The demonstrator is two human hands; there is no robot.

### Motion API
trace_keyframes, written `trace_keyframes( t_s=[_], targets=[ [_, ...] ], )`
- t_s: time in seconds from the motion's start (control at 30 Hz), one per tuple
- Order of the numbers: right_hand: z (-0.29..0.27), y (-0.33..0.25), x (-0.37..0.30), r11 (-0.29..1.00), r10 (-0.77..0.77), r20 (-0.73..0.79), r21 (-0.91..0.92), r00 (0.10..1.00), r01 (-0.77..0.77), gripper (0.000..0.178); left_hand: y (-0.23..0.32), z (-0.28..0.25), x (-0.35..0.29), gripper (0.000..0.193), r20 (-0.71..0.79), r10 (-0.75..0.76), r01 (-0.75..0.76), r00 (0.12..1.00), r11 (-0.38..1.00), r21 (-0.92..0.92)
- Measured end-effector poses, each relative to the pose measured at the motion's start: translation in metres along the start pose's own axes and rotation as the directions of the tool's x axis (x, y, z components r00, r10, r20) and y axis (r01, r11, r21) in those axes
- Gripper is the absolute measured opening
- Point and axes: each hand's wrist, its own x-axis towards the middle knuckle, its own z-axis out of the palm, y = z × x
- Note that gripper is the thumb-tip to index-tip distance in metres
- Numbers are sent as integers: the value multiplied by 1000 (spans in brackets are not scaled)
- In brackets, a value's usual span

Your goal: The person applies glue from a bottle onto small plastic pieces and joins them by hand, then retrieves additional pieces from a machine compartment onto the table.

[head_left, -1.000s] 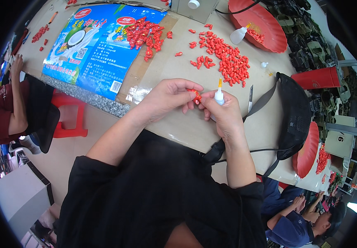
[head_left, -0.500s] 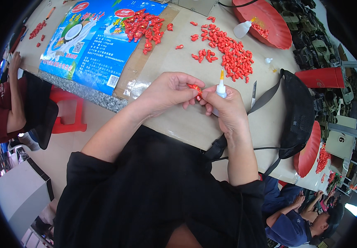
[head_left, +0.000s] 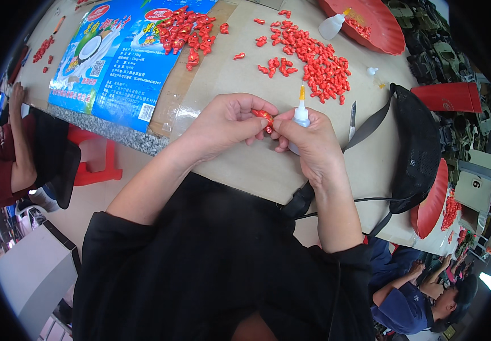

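Two hands pinch red piece (head_left: 263, 118) near table edge (head_left: 245, 182)

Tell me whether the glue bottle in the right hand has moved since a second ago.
Cannot tell. The glue bottle sits at much the same spot beside the loose red pieces, gripped by the right hand; the camera itself shifted.

A large flat blue package (head_left: 112, 59) lies at the far left of the desk (head_left: 245, 165), printed with a white coconut picture, a red oval emblem and a white label patch at its near corner. At the right edge, a small white sign (head_left: 475, 190) bears a dark numeral.
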Motion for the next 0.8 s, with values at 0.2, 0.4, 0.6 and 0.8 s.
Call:
trace_keyframes(
  t_s=[0.2,0.4,0.6,0.8],
  targets=[
    [2,0,-1,1000,11,8,-6,1000,-11,10,0,1,-2,20,-17,-4,5,1000,999,44],
    [1,-2,-2,1000,20,5,-10,1000,-20,9,5,4,-3,21,-30,-10,12,999,998,55],
    [0,0,-2,1000,14,9,-22,1000,-13,11,2,3,-1,21,-15,-19,19,1000,999,34],
    [0,-1,-3,1000,4,12,-28,1000,-4,11,2,3,-1,21,-23,-18,19,1000,998,61]
  ],
)
